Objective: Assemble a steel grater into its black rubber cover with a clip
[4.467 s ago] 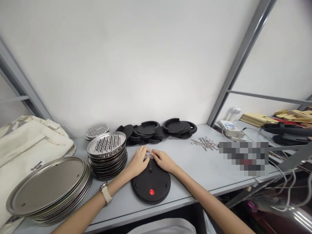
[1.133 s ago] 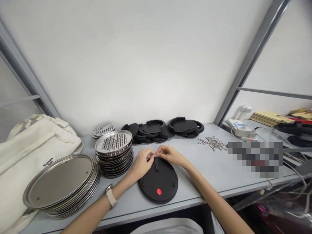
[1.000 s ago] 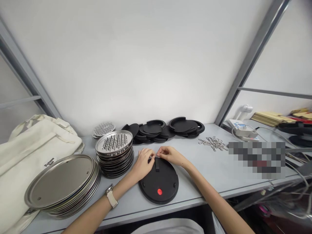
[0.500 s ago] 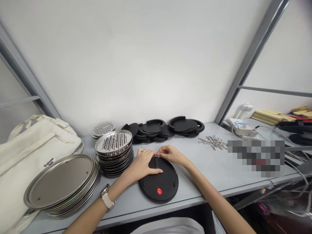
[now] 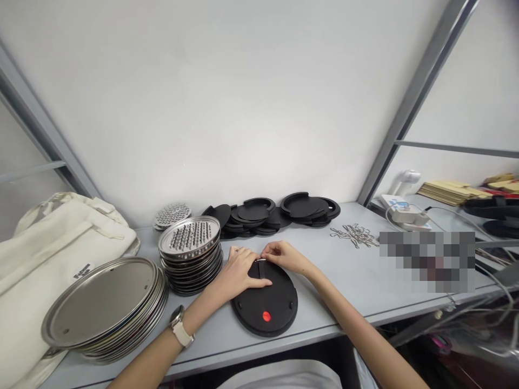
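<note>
A round black disc with a red dot lies flat on the table near its front edge. My left hand grips its far left side, the thumb stretched across the top and the fingers curled over the far rim. At that rim, a small metal piece sits at the end of a short dark strap or tab. My right hand is closed in a pinch at the metal piece, its fingertips close to my left fingers. How the piece is fastened is hidden.
Left of the disc stands a stack of round grater plates, and nearer a stack of large metal lids beside a cream canvas bag. Black rings and discs lie along the wall. A pile of metal wire hooks is at right.
Both hands stay at the disc's far rim in nearly the same pose. The metal piece shows a little more clearly now, and the view has shifted slightly.
</note>
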A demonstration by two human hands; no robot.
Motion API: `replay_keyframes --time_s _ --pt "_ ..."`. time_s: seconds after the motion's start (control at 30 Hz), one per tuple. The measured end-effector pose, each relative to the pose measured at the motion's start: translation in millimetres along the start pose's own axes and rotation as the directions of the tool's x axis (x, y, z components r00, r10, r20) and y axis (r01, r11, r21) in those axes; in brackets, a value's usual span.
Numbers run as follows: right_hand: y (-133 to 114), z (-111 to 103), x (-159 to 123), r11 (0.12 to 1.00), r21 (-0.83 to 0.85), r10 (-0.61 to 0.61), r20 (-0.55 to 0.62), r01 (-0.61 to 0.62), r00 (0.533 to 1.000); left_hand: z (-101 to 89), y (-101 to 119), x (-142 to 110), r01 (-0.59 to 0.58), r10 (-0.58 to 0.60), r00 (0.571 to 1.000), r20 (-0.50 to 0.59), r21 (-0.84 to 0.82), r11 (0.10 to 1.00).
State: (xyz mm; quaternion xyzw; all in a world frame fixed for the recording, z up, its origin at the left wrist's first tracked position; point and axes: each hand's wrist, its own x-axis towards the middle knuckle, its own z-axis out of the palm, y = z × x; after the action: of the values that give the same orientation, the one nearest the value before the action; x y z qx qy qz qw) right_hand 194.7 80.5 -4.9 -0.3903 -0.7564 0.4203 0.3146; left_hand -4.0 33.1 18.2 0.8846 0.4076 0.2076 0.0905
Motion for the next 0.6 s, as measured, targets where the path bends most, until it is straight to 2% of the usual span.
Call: replay_keyframes --time_s 0.37,0.6 --pt "1.6 0.2 1.6 0.998 0.053 0.037 -0.004 -0.037 0.999 1.1 0.8 0.1 0.043 -0.043 0.999 -0.022 0.008 0.999" --pt "0.9 0.1 0.6 0.999 0.050 0.010 -0.016 -0.009 1.000 4.7 -1.3 -0.8 0.017 -0.016 0.999 -0.028 0.008 1.000"
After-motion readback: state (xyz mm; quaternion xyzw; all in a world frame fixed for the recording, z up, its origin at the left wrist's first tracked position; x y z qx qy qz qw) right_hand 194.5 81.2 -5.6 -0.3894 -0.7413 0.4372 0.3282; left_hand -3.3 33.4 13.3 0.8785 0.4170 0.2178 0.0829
